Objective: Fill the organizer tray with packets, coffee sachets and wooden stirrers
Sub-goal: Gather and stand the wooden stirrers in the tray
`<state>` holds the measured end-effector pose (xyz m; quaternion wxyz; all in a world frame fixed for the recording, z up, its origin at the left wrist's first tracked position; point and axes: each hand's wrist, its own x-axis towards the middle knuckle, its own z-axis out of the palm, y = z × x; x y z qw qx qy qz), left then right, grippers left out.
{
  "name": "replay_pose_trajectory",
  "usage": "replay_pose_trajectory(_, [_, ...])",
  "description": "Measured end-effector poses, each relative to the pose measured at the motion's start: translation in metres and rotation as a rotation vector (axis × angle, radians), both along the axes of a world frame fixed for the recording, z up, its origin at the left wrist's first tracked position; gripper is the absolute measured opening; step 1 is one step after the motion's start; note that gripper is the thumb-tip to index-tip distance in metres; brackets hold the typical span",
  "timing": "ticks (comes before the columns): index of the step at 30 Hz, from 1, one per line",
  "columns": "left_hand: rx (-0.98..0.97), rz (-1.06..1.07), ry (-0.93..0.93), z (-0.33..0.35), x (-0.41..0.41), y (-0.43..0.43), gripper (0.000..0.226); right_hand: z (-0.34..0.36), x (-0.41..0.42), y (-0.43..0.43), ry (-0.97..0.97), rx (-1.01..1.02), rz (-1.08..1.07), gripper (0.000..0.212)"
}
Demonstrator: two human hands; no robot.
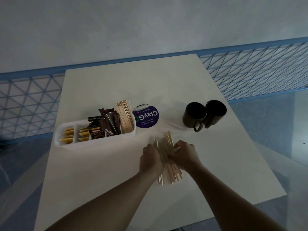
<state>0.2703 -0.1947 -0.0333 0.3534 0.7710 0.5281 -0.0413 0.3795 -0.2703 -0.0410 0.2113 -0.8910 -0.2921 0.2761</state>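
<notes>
A white organizer tray (106, 139) stands left of centre on the white table. Yellow packets (67, 135) fill its two left compartments, dark coffee sachets (105, 125) stand in the middle one, and wooden stirrers (125, 117) stand upright at its right end. A loose bundle of wooden stirrers (166, 157) lies on the table in front of me. My left hand (150, 160) cups the bundle's left side with curled fingers. My right hand (185, 155) grips its right side, fingers curled over the sticks.
A round purple sticker (147, 119) lies just right of the tray. Two dark mugs (203, 114) stand side by side at the right, handles toward me. A clear plastic wrapper (175, 126) lies between sticker and mugs. A blue mesh railing (250, 72) runs behind the table (116, 180).
</notes>
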Motion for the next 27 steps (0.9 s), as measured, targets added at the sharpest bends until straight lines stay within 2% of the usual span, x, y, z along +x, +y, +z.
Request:
replay_pose_trajectory(5, [0.044, -0.03, 0.023, -0.001, -0.003, 0.008, 0.028, -0.001, 0.002, 0.002, -0.027, -0.007, 0.008, 0.013])
replay_pose_trajectory(11, [0.041, -0.05, 0.048, 0.0, -0.006, 0.015, 0.017, -0.002, 0.002, 0.004, -0.062, 0.01, 0.009, 0.013])
replay_pose_trajectory(22, [-0.042, -0.053, 0.079, 0.004, -0.007, 0.026, 0.018, 0.0, -0.001, 0.011, -0.099, -0.029, 0.023, 0.008])
replay_pose_trajectory(27, [-0.085, -0.05, 0.051, 0.006, -0.01, 0.03, 0.017, 0.003, -0.001, 0.011, -0.095, -0.006, -0.016, 0.019])
